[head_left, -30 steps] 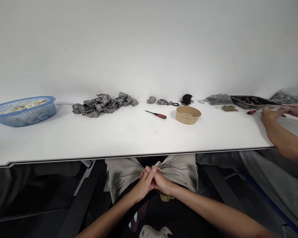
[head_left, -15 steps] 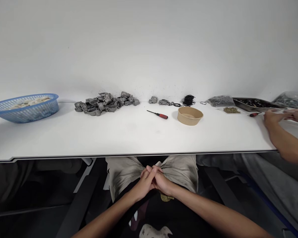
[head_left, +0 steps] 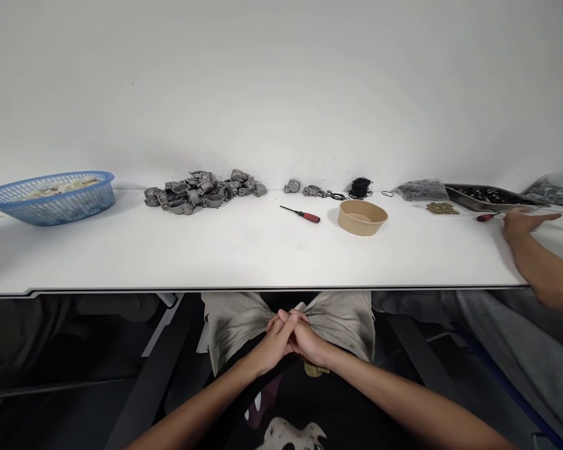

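Observation:
My left hand [head_left: 276, 342] and my right hand [head_left: 310, 344] rest clasped together in my lap, below the table's front edge. Their fingers are folded against one another, and no object shows in them. Beyond them on the white table [head_left: 263, 259] lies a screwdriver [head_left: 309, 217] with a red and black handle. Just right of it stands a tan round bowl [head_left: 362, 223]. Behind these are two grey housings, one of them this grey part [head_left: 291, 185], and a bundle of black rings [head_left: 360, 187].
A heap of grey housings [head_left: 201, 192] and a blue basket [head_left: 70, 206] stand on the left. At right are brass-coloured small parts [head_left: 442, 208], a plastic bag [head_left: 421, 190], a dark tray [head_left: 483, 201], another red-handled screwdriver [head_left: 485, 217] and a co-worker's hand [head_left: 520, 225].
My hands stay clasped. The view has shifted slightly, so the table things appear a little farther right. One of the co-worker's two hands has gone out of sight at the right.

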`<state>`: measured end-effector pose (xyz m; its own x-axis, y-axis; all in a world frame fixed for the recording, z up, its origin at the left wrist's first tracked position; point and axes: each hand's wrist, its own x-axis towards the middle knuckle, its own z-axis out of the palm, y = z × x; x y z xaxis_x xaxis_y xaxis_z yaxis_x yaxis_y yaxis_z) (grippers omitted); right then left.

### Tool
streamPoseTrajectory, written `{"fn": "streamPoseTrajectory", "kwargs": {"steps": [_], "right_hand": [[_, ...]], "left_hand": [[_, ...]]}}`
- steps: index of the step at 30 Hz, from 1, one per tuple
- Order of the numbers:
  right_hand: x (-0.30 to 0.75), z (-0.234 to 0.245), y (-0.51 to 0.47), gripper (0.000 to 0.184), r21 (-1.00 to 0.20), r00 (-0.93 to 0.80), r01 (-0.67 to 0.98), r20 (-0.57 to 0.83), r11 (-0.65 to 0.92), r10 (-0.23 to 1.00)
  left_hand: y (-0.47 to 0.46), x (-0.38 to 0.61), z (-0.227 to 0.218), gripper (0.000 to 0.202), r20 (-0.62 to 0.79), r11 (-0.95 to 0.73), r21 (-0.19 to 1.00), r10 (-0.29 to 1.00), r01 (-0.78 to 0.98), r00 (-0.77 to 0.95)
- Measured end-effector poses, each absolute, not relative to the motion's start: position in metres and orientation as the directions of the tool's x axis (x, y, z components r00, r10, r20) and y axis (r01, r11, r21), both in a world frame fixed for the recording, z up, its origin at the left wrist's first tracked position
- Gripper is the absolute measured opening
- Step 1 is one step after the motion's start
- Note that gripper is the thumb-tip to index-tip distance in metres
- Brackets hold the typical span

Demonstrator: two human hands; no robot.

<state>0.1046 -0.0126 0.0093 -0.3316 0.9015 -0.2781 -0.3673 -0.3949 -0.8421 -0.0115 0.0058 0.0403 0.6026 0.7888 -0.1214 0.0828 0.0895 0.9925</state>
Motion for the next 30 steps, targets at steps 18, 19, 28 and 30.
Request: {"fn": "streamPoseTrajectory", "kwargs": {"steps": [18, 19, 28, 30], "right_hand": [[0.1056, 0.0118, -0.0142, 0.064, -0.844, -0.335, -0.359, -0.281, -0.397, 0.899], [0.1057, 0.0115, -0.0141, 0.064, -0.843, -0.336, -0.359, -0.284, -0.4, 0.898], [0.1061, 0.0123, -0.0153, 0.063, -0.827, -0.328, -0.378, -0.301, -0.416, 0.896], [0.106, 0.0116, -0.0151, 0.063, -0.832, -0.325, -0.37, -0.3, -0.413, 0.897]], "left_hand": [[0.0064, -0.0124, 0.0397, 0.063, -0.11, 0.077, 0.994, 0.779, 0.08, 0.617], [0.006, -0.0123, 0.0404, 0.064, -0.112, 0.077, 0.994, 0.782, 0.084, 0.614], [0.005, -0.0124, 0.0432, 0.062, -0.144, 0.105, 0.99, 0.764, 0.099, 0.629], [0.0051, -0.0123, 0.0438, 0.062, -0.14, 0.098, 0.99, 0.771, 0.102, 0.622]]}}
